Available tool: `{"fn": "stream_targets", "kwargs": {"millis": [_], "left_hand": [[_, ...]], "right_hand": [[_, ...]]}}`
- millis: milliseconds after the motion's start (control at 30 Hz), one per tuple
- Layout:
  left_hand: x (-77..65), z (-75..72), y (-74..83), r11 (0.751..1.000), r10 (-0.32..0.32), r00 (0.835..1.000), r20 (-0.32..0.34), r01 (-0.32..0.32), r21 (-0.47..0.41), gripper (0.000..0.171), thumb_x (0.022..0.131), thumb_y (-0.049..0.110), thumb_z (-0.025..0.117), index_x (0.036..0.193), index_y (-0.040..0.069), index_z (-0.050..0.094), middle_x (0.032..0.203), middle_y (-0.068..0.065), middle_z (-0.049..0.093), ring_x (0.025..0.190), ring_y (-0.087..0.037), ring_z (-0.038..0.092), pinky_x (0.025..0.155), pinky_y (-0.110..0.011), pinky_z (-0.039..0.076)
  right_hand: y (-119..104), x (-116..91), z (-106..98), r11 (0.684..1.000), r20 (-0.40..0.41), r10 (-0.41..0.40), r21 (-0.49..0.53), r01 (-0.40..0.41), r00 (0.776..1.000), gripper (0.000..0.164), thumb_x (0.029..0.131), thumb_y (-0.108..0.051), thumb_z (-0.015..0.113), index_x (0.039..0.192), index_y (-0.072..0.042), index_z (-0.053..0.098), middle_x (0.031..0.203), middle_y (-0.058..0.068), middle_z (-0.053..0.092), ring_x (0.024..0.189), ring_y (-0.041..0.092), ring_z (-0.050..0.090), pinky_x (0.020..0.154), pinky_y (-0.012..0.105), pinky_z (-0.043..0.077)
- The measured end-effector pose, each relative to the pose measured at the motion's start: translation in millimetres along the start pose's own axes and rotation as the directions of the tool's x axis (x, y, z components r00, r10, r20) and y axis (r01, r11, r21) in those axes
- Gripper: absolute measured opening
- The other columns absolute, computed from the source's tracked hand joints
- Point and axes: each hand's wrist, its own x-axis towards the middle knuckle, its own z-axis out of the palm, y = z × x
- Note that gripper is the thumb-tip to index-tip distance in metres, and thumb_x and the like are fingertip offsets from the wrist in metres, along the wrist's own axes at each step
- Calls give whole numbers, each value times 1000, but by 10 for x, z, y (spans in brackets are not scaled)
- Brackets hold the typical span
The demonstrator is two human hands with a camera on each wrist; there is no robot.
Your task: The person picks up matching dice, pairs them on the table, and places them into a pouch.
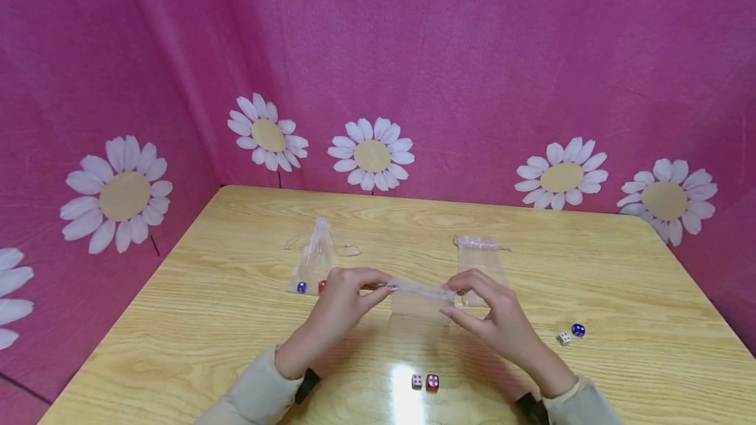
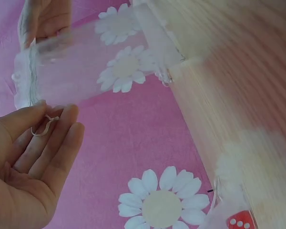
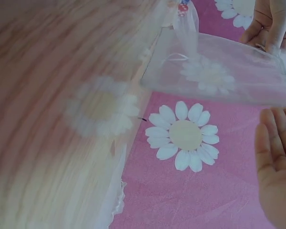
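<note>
A sheer white organza drawstring bag (image 1: 419,300) hangs between my two hands above the table, its gathered top edge stretched sideways. My left hand (image 1: 348,300) pinches one top corner between thumb and forefinger; a loop of its drawstring (image 2: 43,129) dangles over the other fingers. At the opposite top corner, my right hand (image 1: 496,310) holds the bag's edge, thumb lower and fingers above. In the right wrist view the right fingers (image 3: 276,138) extend below the bag's edge. Nearer me on the table, a white die (image 1: 417,382) and a red die (image 1: 432,383) lie side by side.
Behind my left hand lies a second organza bag (image 1: 315,258), cinched, with a blue die (image 1: 302,287) and a red die (image 1: 322,286). A flat third bag (image 1: 481,261) lies behind my right hand. Farther right are a white die (image 1: 564,338) and a blue die (image 1: 578,330).
</note>
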Motion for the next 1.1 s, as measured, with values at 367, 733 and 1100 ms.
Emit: {"fn": "stream_targets", "kwargs": {"millis": [367,733,1100], "left_hand": [[-25,-8,-15,995,98,995,19,-99,12,13,89,12,70,98,7,78,95,-6,77,90,-17,74,79,-25,60],[-45,40,-49,990,141,990,-33,-141,6,10,83,8,75,92,8,79,90,-4,78,83,-14,75,75,-21,59],[-82,110,-33,995,100,995,-19,-100,7,5,84,10,75,88,9,79,87,-2,78,80,-12,74,68,-25,59]], "right_hand": [[72,-7,-22,991,-93,-135,-13,134,986,2,89,-9,71,89,-8,69,84,1,68,84,7,62,85,9,49],[84,5,48,976,-60,-211,34,213,976,3,90,-10,70,91,-8,70,86,3,70,83,12,64,85,12,51],[61,3,107,982,-9,-181,47,181,983,14,83,1,73,93,-8,70,88,3,71,84,13,65,87,12,51]]}}
